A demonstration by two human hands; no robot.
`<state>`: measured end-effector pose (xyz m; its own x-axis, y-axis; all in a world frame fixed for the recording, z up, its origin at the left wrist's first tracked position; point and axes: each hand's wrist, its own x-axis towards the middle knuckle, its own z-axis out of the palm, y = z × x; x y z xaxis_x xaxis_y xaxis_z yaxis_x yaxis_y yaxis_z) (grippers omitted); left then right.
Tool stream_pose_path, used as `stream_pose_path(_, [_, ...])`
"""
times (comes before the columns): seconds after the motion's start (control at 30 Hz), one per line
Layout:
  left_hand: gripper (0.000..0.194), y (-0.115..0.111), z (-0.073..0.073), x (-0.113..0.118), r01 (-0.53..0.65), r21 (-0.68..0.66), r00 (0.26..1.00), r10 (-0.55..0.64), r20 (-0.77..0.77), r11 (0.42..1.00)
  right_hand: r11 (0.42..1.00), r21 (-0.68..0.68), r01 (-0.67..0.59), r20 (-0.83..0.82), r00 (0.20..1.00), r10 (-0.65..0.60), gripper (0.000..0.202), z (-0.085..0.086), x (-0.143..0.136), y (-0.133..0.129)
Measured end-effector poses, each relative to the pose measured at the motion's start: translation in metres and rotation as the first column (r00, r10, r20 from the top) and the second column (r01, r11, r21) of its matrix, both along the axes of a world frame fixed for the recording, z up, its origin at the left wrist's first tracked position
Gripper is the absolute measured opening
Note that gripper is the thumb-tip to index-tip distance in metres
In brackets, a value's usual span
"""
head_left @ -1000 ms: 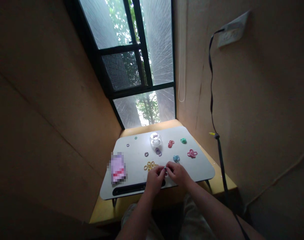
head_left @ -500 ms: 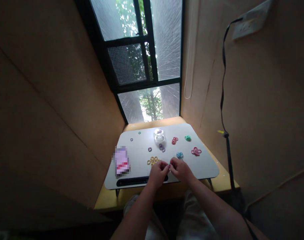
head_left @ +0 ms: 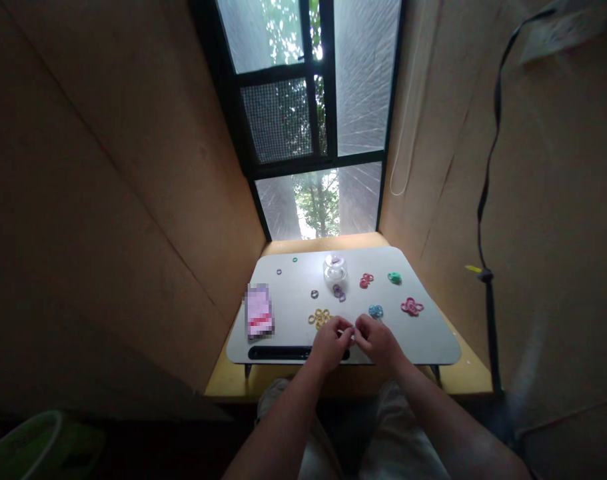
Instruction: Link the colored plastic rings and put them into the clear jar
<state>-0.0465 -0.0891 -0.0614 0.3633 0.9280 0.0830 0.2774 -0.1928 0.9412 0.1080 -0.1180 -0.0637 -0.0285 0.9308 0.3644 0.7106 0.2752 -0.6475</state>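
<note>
My left hand [head_left: 332,341] and my right hand [head_left: 377,339] meet fingertip to fingertip over the near edge of the white table [head_left: 288,330]. Both are pinched closed; whatever lies between the fingertips is too small to make out. Yellow rings [head_left: 319,317] lie just beyond my left hand, partly covered by it. Blue rings [head_left: 376,311] are just past my right hand. Farther back are purple rings [head_left: 338,292], red rings [head_left: 366,280], green rings [head_left: 394,278] and pink rings [head_left: 412,307], near a clear round jar [head_left: 335,270].
A blurred pink-purple packet [head_left: 259,312] lies at the table's left. A black slotted strip [head_left: 278,353] runs along the front edge. Single rings lie at the back left. A black cord [head_left: 485,193] hangs at the right, and a green basket [head_left: 48,443] stands at lower left.
The view has shifted, so the table and hands appear farther right, and the green basket has come into view. My hands stay together; the small green bit between the fingertips no longer shows clearly.
</note>
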Motion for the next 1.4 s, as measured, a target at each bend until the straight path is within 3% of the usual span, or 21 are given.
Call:
stream_pose_path(0.47, [0.015,-0.0013,0.0028,-0.0021,0.040,0.026,0.999,-0.039,-0.033,0.999,1.000,-0.005,0.001,0.007,1.000,-0.001,0.012,0.0008,0.0012,-0.0012])
stream_pose_path(0.83, [0.009,-0.0002,-0.0040,-0.0001,-0.023,-0.036,1.000,0.022,-0.008,0.999,1.000,0.029,-0.001,0.005,1.000,0.001,0.014,-0.0014,0.0009,-0.0001])
stream_pose_path(1.4, [0.006,0.0012,0.0003,0.0046,-0.061,-0.119,0.992,0.073,0.104,0.991,0.998,0.001,-0.066,-0.049,0.997,0.066,0.013,0.0063,0.0009,-0.0059])
